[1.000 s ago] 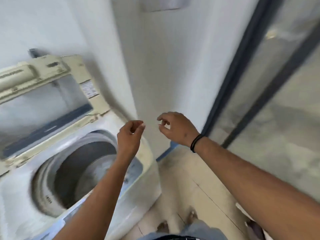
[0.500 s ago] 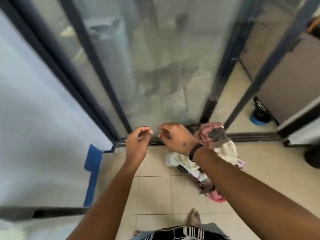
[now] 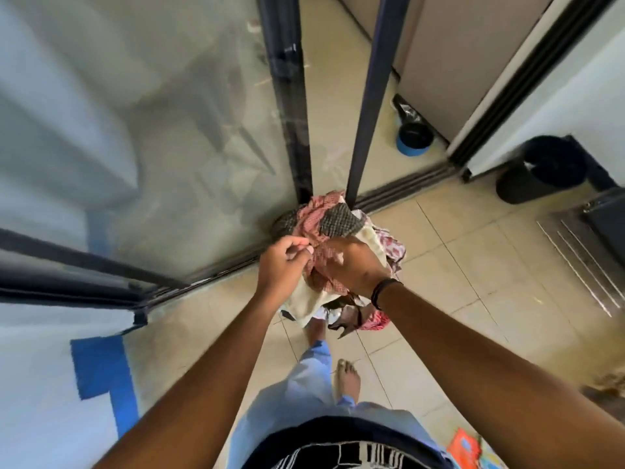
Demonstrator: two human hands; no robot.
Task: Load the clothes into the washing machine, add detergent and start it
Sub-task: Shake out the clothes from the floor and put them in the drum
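Note:
A heap of clothes (image 3: 333,220), pink checked, grey checked and cream pieces, lies on the tiled floor against the dark sliding-door frame. My left hand (image 3: 282,265) has its fingers curled at the left edge of the heap, touching the pink cloth. My right hand (image 3: 355,265), with a black band at the wrist, is down on the heap and grips the pink checked cloth. The washing machine is out of view.
Glass sliding doors with dark frames (image 3: 287,96) stand right behind the heap. A black bin (image 3: 541,170) sits at the right, a blue-rimmed bowl (image 3: 414,138) beyond the door track. Blue tape (image 3: 101,370) marks the left wall. My bare feet (image 3: 346,377) stand on the tiles.
My view swung from the washing machine to the floor by the doors. Both hands dropped from mid-air onto the heap of clothes, and the right took hold of the pink cloth.

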